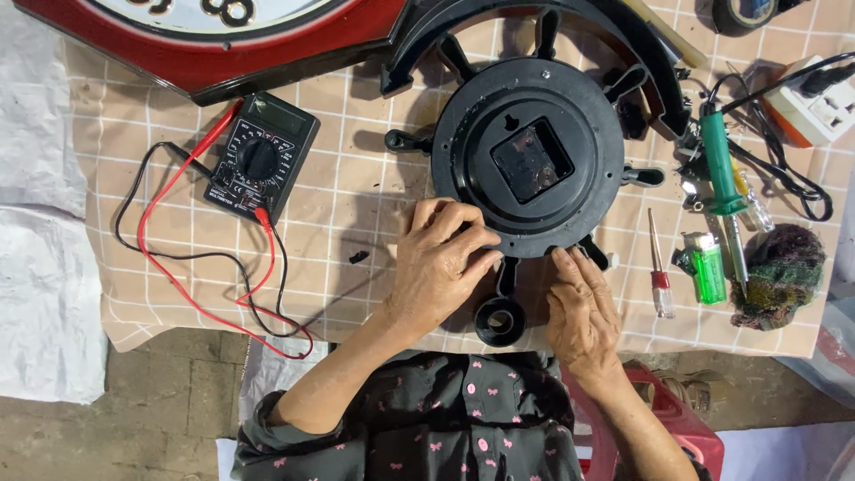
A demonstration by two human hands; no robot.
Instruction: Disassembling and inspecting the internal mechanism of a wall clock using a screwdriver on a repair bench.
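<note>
Both hands rest on the back of a black wheel-shaped clock casing [527,156] lying face down on the table [356,214].

The left hand [443,267] lies with fingers curled over the casing's lower left rim, pressing on it rather than closing around it; the right hand [583,307] lies flat and unclenched, fingertips touching the lower right rim, near a spoke handle. The casing sits at the middle of the checked cloth, its square movement recess [533,160] uppermost. A black multimeter [261,158] with red and black leads lies well to the left. A green-handled soldering iron [723,178], a small red-handled screwdriver [657,267], a green lighter [709,267] and a white socket strip [815,107] lie to the right.
</note>
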